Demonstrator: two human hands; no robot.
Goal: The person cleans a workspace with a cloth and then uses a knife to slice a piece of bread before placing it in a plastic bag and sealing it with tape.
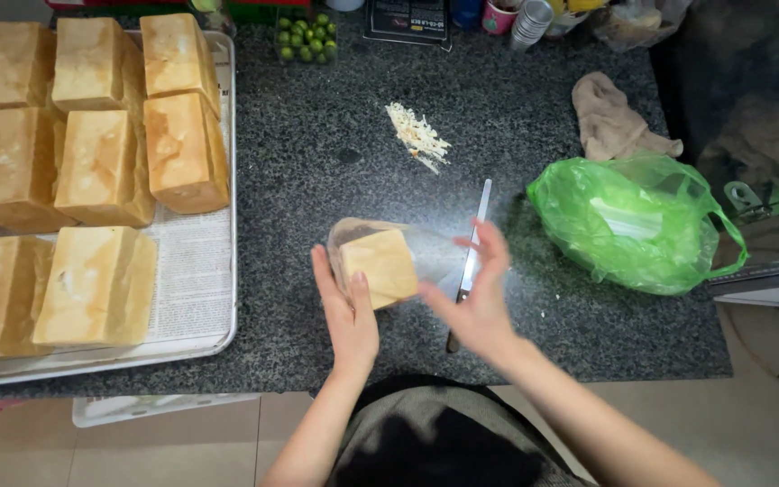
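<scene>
Two bare hands work at the near edge of a dark speckled worktop (534,135), head view only. Left hand (346,311), fingers straight and open, presses flat against the near left side of a small bread loaf (380,266); no closed grip on it. The loaf sits inside a clear plastic bag (426,248), near the middle of the worktop's front. Right hand (480,298) is blurred, fingers spread open, at the bag's loose right end; whether it pinches the plastic, cannot tell. A long knife (477,225) lies on the worktop, partly under the right hand, blade pointing away. Well to the left, a metal tray (227,180) lined with newspaper carries eight larger loaves (101,167). To the right, a crumpled green plastic bag (628,225); beyond it a beige cloth (610,117). A small heap of pale shreds (416,135) lies behind the loaf. Green limes (307,38) at the far edge.
</scene>
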